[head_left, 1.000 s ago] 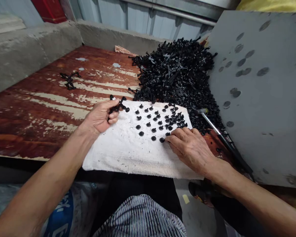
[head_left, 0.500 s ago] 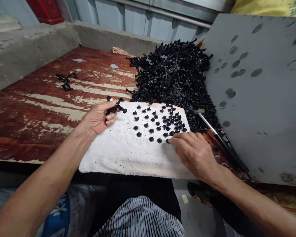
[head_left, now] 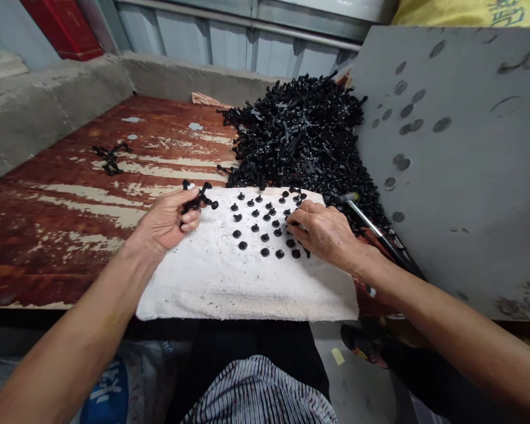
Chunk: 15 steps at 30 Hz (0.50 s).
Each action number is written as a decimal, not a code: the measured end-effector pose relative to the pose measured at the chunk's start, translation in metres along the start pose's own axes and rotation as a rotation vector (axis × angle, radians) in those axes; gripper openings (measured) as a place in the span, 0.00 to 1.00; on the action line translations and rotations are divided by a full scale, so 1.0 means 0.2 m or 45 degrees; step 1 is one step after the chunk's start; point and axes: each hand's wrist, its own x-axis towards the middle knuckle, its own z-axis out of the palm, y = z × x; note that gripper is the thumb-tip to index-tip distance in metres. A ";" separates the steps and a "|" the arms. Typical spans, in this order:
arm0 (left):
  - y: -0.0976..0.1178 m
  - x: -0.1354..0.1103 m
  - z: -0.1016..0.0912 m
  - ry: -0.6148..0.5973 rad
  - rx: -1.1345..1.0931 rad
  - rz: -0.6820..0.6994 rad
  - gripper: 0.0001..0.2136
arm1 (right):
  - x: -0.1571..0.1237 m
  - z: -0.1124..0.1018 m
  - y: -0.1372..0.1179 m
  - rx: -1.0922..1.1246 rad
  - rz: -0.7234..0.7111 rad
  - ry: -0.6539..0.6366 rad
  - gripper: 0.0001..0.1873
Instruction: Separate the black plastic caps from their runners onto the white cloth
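Observation:
My left hand [head_left: 170, 221] is closed round a black branched plastic piece [head_left: 198, 197] with knobbed ends, held above the left edge of a white cloth [head_left: 247, 288]. Several small black discs with short stems [head_left: 265, 237] stand spread over the cloth, mostly stem up. Low over the right side of this group is my right hand [head_left: 322, 229], palm down, thumb and fingers drawn together among the discs. Whatever is between its fingertips is hidden, and the hand covers some of the discs.
A big heap of black plastic pieces [head_left: 295, 135] lies behind the cloth. To the right are a hammer [head_left: 371, 224] and a leaning grey board [head_left: 459, 176]. Another black branched piece [head_left: 111, 158] rests on the worn red-brown tabletop [head_left: 70, 206], bordered by a concrete ledge [head_left: 83, 88].
My right hand has moved from the front of the disc group back over its right side. A disc stands where its fingertips were. My left hand keeps its hold; the view has shifted slightly.

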 end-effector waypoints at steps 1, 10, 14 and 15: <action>0.00 0.00 0.00 0.001 -0.001 0.004 0.12 | 0.01 0.00 0.00 -0.001 0.005 -0.018 0.10; -0.02 0.02 -0.03 -0.031 0.001 0.026 0.09 | 0.02 -0.04 -0.07 0.112 0.009 0.009 0.11; -0.03 0.03 -0.04 -0.045 -0.007 0.039 0.08 | 0.00 -0.07 -0.23 0.221 -0.183 -0.135 0.11; -0.03 0.03 -0.04 -0.045 -0.007 0.043 0.07 | 0.00 -0.08 -0.27 0.218 -0.228 -0.178 0.11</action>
